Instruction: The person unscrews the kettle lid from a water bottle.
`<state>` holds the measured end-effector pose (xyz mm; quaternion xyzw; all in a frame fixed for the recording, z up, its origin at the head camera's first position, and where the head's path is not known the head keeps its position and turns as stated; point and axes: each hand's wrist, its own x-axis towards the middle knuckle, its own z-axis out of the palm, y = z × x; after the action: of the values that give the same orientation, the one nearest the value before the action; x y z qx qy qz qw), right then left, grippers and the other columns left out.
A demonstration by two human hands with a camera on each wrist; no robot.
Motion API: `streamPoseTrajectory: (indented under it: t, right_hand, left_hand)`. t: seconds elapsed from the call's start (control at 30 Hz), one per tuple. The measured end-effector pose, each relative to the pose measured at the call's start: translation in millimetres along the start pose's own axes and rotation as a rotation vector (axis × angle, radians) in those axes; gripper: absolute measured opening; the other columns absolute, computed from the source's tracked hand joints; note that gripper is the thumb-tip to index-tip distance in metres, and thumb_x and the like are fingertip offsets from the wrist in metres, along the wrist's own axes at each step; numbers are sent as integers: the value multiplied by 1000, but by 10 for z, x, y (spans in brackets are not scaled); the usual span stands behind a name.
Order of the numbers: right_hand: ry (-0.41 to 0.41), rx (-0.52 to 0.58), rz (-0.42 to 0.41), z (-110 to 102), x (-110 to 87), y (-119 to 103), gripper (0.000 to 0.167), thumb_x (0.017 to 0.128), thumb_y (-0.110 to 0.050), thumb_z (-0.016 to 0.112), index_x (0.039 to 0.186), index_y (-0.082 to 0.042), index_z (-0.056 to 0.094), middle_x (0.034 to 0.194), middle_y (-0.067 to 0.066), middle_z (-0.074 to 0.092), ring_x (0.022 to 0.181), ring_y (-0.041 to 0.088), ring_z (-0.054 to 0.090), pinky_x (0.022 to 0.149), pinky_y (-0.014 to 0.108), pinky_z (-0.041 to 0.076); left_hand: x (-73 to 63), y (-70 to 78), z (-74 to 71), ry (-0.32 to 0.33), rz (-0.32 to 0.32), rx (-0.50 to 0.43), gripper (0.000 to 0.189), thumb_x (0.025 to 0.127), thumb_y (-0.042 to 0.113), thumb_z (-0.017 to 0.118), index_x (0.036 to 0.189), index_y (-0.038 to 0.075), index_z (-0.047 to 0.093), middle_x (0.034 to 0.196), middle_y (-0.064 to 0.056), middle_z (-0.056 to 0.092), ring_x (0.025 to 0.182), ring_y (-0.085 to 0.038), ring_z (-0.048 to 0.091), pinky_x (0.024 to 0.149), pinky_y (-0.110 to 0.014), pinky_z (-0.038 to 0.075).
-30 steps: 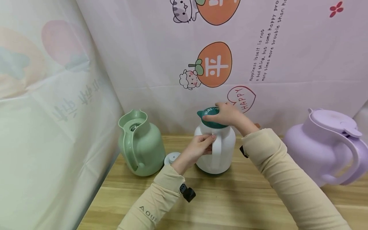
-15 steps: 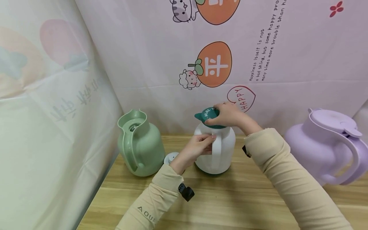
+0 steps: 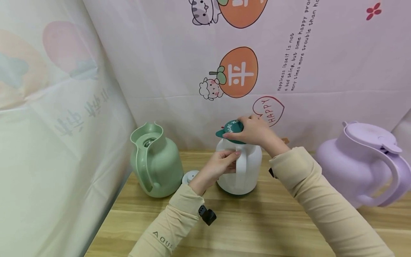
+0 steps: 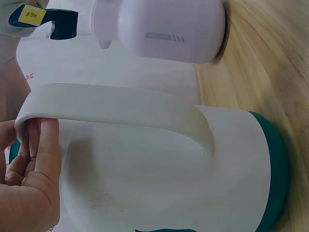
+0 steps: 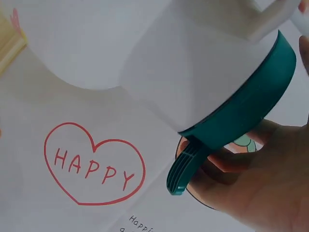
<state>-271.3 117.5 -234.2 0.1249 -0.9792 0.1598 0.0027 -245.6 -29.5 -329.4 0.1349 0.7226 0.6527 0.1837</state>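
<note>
A white thermos jug [image 3: 252, 166] with a dark green base stands upright on the table between both hands. My left hand [image 3: 221, 162] holds the upper part of its white handle [image 4: 116, 104], fingers inside the loop. On top sits a dark green lid [image 3: 232, 127] with white lettering and a pointed lip facing left. My right hand [image 3: 253, 130] grips this lid from the right, thumb at the near side and fingers over the far side. In the right wrist view a ribbed green tab [image 5: 181, 169] sticks out from the lid by the fingers.
A green jug [image 3: 160, 164] with an uncovered mouth stands at left. Beside it, a small pale round stopper [image 3: 190, 175] lies partly behind the left forearm. A lidded lilac jug [image 3: 350, 167] stands at right. A printed white cloth [image 3: 179, 117] hangs close behind the jugs.
The green lid has turned a little, its pointed lip swinging left and toward the near side, with my right hand moving along. The left hand keeps its hold on the handle.
</note>
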Motion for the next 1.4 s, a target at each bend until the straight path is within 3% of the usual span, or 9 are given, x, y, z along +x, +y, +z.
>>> streamPoseTrajectory:
  t: [0.2, 0.43, 0.53, 0.67, 0.8, 0.9, 1.0, 1.13, 1.4]
  right_hand:
    - [33, -23, -28, 21, -6, -6, 77, 82, -53, 65, 136, -2, 48, 133, 30, 46, 119, 43, 44, 96, 56, 44]
    - [-123, 84, -141, -28, 61, 85, 71, 81, -31, 58, 144, -5, 38, 150, 28, 29, 127, 44, 35, 101, 61, 39]
    - [-141, 95, -158, -30, 62, 93, 71, 84, -32, 57, 146, -5, 35, 152, 28, 25, 130, 44, 33, 103, 62, 37]
    - [-34, 102, -87, 17, 28, 63, 69, 90, -43, 55, 144, -3, 38, 151, 29, 27, 132, 46, 34, 105, 63, 37]
    - [98, 54, 37, 78, -13, -8, 78, 87, -57, 56, 140, -2, 42, 144, 29, 34, 130, 48, 34, 107, 60, 34]
    - [122, 10, 95, 106, -45, -57, 83, 84, -63, 56, 139, -2, 42, 140, 31, 36, 130, 50, 30, 106, 61, 30]
    - [109, -2, 107, 115, -57, -78, 83, 85, -62, 57, 139, -1, 42, 139, 30, 36, 128, 50, 32, 103, 61, 35]
    - [61, 17, 76, 92, -32, -64, 77, 87, -55, 57, 140, -1, 42, 141, 29, 37, 125, 48, 36, 97, 62, 42]
    - [-44, 25, -65, 16, 58, 55, 73, 89, -43, 58, 144, 0, 37, 148, 28, 34, 132, 51, 32, 106, 63, 36]
  left_hand:
    - [0, -3, -6, 2, -26, -13, 40, 100, 32, 50, 128, 5, 58, 119, -17, 66, 93, -11, 66, 92, -34, 55]
    - [25, -9, -2, -2, -25, 5, 43, 101, 33, 48, 131, 4, 56, 121, -18, 65, 99, -15, 65, 93, -34, 54]
    - [28, -3, 1, -1, -27, 2, 42, 101, 32, 48, 132, 4, 55, 123, -18, 64, 101, -15, 65, 94, -35, 54]
    - [25, -9, 0, 2, -27, 1, 41, 101, 32, 48, 129, 3, 57, 119, -17, 65, 94, -11, 64, 93, -34, 55]
    - [15, -10, 0, 5, -26, 3, 40, 100, 32, 49, 126, 3, 59, 115, -14, 66, 87, -7, 62, 91, -32, 55]
    - [4, 3, 2, 6, -23, 6, 40, 100, 32, 49, 126, 3, 59, 115, -14, 66, 87, -6, 62, 91, -32, 55]
    - [-4, 14, -2, 3, -18, 8, 40, 101, 31, 48, 126, 2, 59, 110, -11, 66, 86, -6, 62, 91, -32, 55]
    - [-11, 26, -3, -3, -16, 3, 38, 101, 29, 48, 122, -1, 59, 99, -3, 65, 83, -6, 61, 89, -33, 56]
    - [-16, 27, -7, -4, -23, 7, 38, 101, 29, 48, 120, -1, 60, 99, -5, 65, 83, -7, 62, 89, -34, 56]
